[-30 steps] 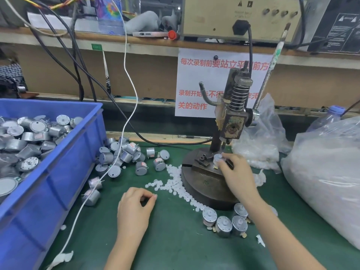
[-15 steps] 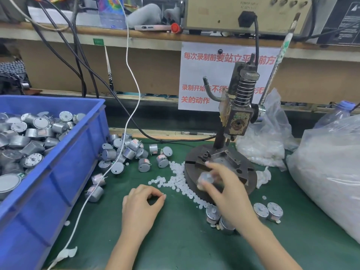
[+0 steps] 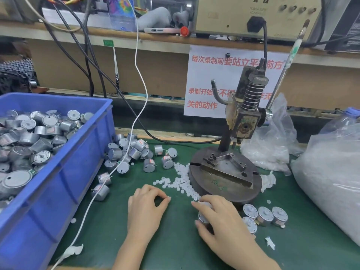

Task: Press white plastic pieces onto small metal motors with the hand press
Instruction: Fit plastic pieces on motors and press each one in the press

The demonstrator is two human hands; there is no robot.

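Note:
The hand press [image 3: 244,121] stands on a round metal base [image 3: 226,184]; its fixture holds no motor. My right hand [image 3: 216,217] grips a small metal motor [image 3: 202,218] on the green mat just in front of the base. My left hand [image 3: 146,207] rests on the mat with thumb and forefinger pinched together at a white plastic piece [image 3: 169,197]. A heap of white plastic pieces [image 3: 181,180] lies left of the base. Several finished motors [image 3: 265,214] stand to the right of my right hand.
A blue bin [image 3: 64,172] full of motors fills the left side. Loose motors [image 3: 134,151] lie between bin and press. A white cable [image 3: 136,117] runs down across the mat. Large plastic bags [image 3: 331,182] of white parts sit at the right.
My right hand took the motor off the press fixture and brought it down to the mat in front of the base. My left hand stayed pinched near the white pieces.

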